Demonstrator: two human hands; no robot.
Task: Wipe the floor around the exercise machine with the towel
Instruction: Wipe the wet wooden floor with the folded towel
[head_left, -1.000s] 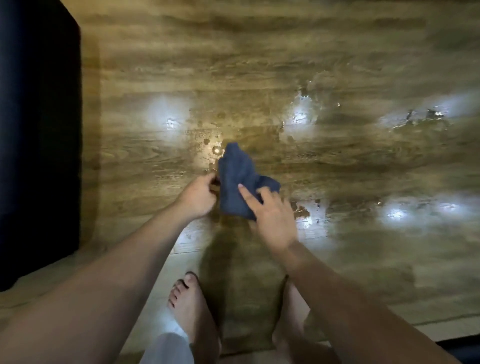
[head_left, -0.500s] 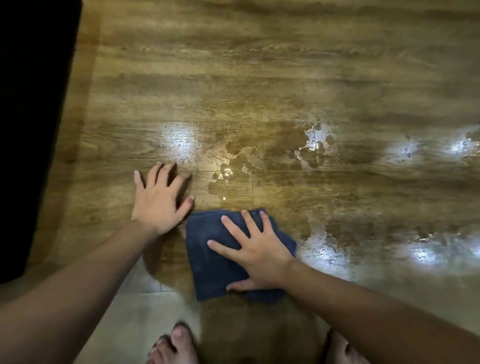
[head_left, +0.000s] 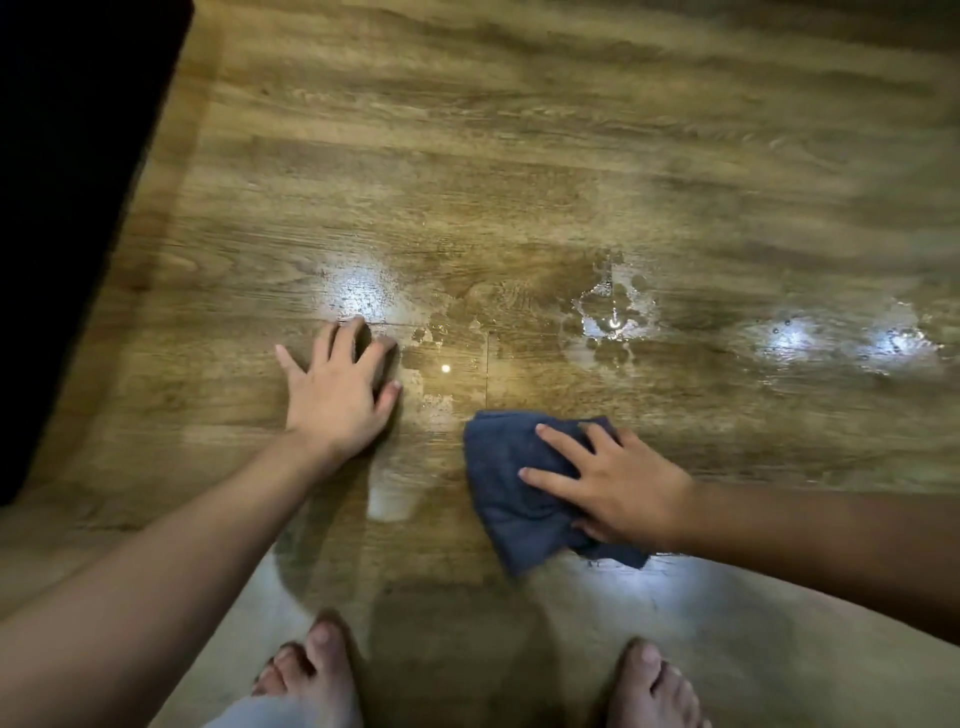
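Observation:
A dark blue towel (head_left: 511, 493) lies bunched on the wood-grain floor (head_left: 519, 182), right of centre. My right hand (head_left: 615, 483) presses flat on the towel with fingers spread, covering its right part. My left hand (head_left: 340, 389) rests flat on the bare floor to the left of the towel, fingers spread, apart from the cloth. Wet patches (head_left: 613, 317) glisten on the floor beyond the towel and to the right. No exercise machine can be made out.
A large black shape (head_left: 67, 208) fills the left edge of the view. My two bare feet (head_left: 311, 675) stand at the bottom, the right foot (head_left: 652, 686) below the towel. More water shines at the far right (head_left: 841, 338).
The towel went from held up in both hands to pressed on the floor, and my right hand has since slid it to the right. My left hand stays planted on the floor.

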